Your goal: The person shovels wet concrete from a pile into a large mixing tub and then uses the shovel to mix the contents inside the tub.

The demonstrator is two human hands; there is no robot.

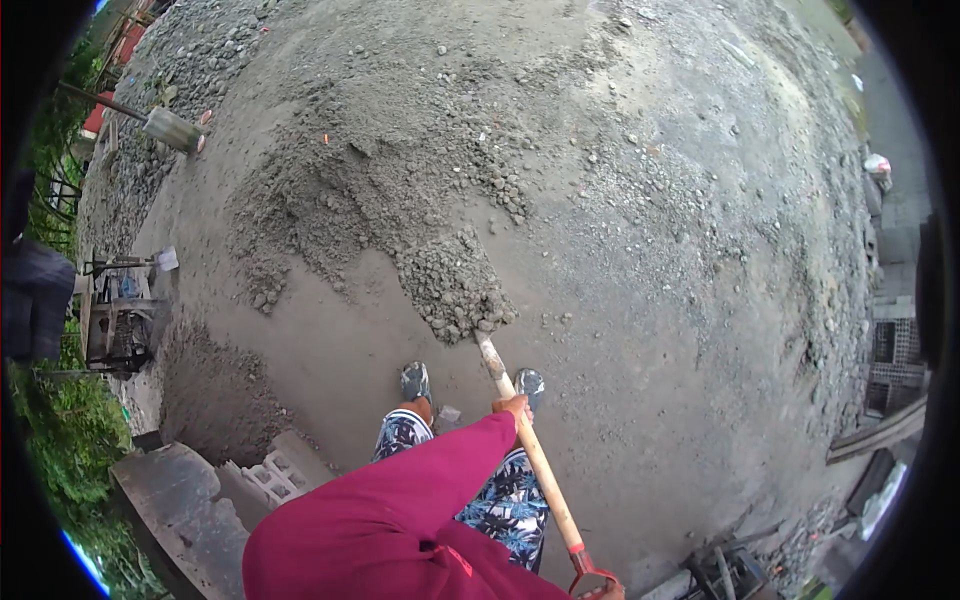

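A long-handled shovel slants across in front of me, its pale wooden shaft running up and to the left. Grey, wet-looking gravel mix is heaped over the blade and hides most of it. My left hand, at the end of a maroon sleeve, is closed around the shaft partway down toward the blade. At the lower edge my right hand grips the red D-shaped handle; part of that hand is cut off by the picture's edge. Beyond the blade lies a larger spread of the same gravelly pile.
My shoes stand either side of the shaft. A hollow concrete block and a worn board lie at the lower left. Another shovel is farther left, near a cylinder on a pole. Crates stand far right.
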